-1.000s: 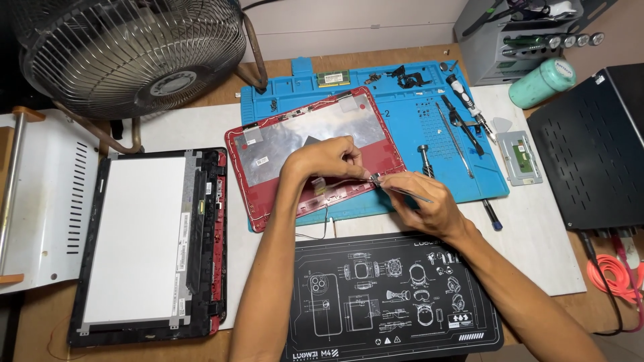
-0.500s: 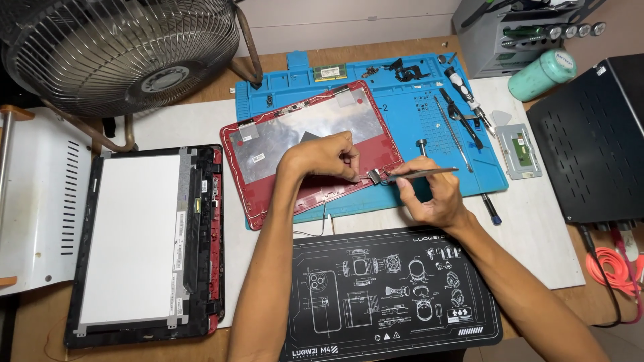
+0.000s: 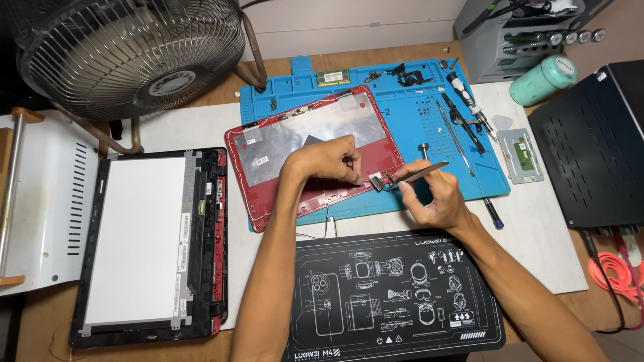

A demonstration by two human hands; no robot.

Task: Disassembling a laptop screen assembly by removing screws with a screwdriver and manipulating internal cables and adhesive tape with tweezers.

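At far left a bare panel [image 3: 134,245] lies loose in its frame; a careless elbow could scrape it. In mid-frame the red lid [image 3: 308,151] rests tilted on the blue mat [image 3: 416,121]. The left hand [image 3: 329,161] pinches a small part at the lid's lower right edge, fingers together. Just right, the right hand [image 3: 433,198] is clamped on tweezers [image 3: 412,175], tips at that same spot. A slip there may tear a thin cable or gouge the lid; pulling hard could snap the part.

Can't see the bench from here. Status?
Left hand pinning red lid corner. Right hand holds tweezers at hinge. Nothing in the way.
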